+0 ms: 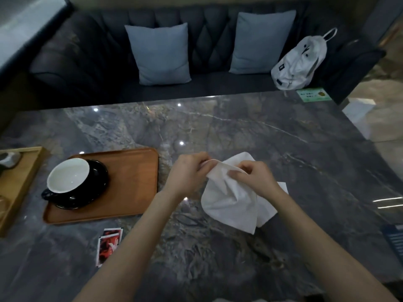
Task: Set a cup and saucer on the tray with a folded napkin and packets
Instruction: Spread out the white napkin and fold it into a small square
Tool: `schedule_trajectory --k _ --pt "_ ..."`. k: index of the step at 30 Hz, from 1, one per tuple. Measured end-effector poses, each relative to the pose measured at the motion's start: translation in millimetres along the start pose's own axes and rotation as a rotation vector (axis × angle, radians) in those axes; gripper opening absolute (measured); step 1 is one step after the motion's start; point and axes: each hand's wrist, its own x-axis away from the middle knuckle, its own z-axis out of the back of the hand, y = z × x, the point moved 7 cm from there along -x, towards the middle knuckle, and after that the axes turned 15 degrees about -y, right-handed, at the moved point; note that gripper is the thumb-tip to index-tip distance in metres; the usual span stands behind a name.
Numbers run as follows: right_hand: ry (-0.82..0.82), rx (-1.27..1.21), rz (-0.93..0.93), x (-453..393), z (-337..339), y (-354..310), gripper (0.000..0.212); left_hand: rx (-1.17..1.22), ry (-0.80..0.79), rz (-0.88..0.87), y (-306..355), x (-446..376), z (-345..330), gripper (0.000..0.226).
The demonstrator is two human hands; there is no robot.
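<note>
Head view, from the left: a wooden tray [130,182] lies on the marble surface [283,138], carrying a black saucer [98,184] with a white-lined cup [67,175] on it. Packets [109,245] lie on the surface just in front of the tray. Right of the tray, both forearms reach forward. The left hand [187,173] pinches the upper edge of a white napkin [231,201], fingers curled closed on it. The right hand [253,177] grips the same edge close beside it, knuckles up, the cloth hanging down to the surface.
</note>
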Motion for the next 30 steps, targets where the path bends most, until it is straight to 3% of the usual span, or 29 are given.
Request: schedule_trajectory --k 5,11,16,20,25,28,30 --pt "-0.092 -0.165 0.016 -6 2 -11 0.030 0.077 0.128 0.035 14 0 42 0.027" --pt "-0.081 -0.251 -0.007 -8 18 -18 0.027 0.381 0.176 0.122 15 5 79 0.028" --pt "-0.150 -0.442 -0.006 -5 34 -28 0.021 0.637 0.020 0.186 6 18 83 0.036" --pt "-0.305 -0.542 0.003 -1 37 -45 0.031 0.704 -0.314 0.146 -7 28 66 0.038" --pt "-0.374 -0.624 0.091 -8 48 -67 0.017 0.609 -0.623 0.195 -45 37 46 0.050" --pt "-0.328 -0.593 0.036 -26 55 -58 0.016 0.640 -0.669 0.259 -72 41 35 0.051" --pt "-0.235 -0.602 -0.031 -43 60 -43 0.012 0.729 -0.587 0.293 -84 39 33 0.051"
